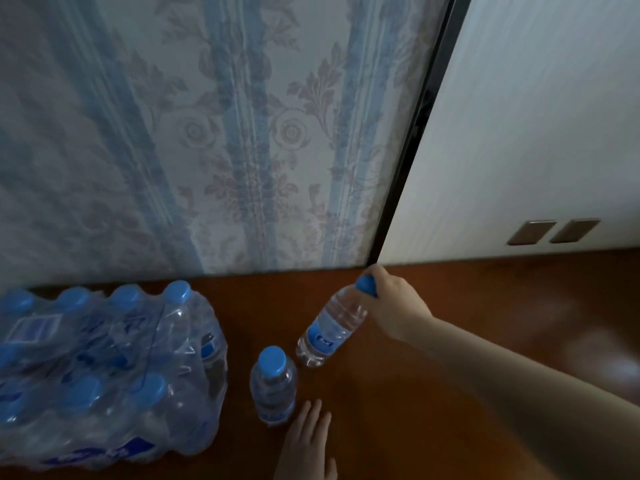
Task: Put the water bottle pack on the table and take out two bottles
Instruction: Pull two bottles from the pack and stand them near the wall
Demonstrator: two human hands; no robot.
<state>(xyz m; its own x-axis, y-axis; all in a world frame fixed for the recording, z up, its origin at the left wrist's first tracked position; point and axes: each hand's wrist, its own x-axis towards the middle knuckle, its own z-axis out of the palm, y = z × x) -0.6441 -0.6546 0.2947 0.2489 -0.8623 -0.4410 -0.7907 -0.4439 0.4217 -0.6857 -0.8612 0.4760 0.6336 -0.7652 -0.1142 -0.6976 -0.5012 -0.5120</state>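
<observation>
Room: dim; floral blue-striped wallpaper (214, 140) behind, a pale panel (519, 133) with two switch plates (554, 231) to the right.
Tabletop: polished reddish wood tabletop (467, 341), glossy, meeting the wall.
Pack: water bottle pack (104, 372) sits on the tabletop at left, its wrap apparently torn open on the right side.
First bottle: first bottle (274, 386) stands upright just beside the pack.
Second bottle: second bottle (330, 325) is tilted, base touching the wood, probably being stood up.
Right hand: right hand (394, 303) grips that bottle around its cap.
Left hand: left hand (306, 441) open, fingers spread flat, holding nothing, near the upright bottle.
Progress: seemingly nearly complete.
</observation>
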